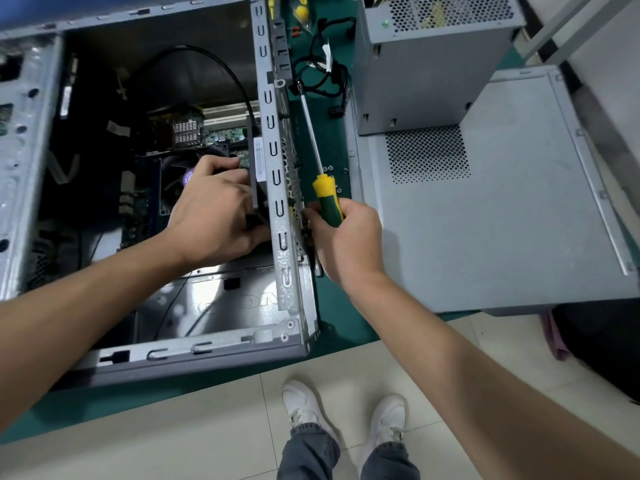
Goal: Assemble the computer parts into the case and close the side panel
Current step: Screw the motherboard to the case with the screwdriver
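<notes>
Open case lies on its side on the green mat, board and fan inside. Left hand reaches in, fingers curled round a dark flat part pressed against the rear wall, likely steadying it for fastening. Right hand just outside that wall grips the screwdriver, shaft pointing away, fingertips at the wall; screw not visible. Narrow gap between wall and side panel, which lies flat, power supply on it. Tight room.
</notes>
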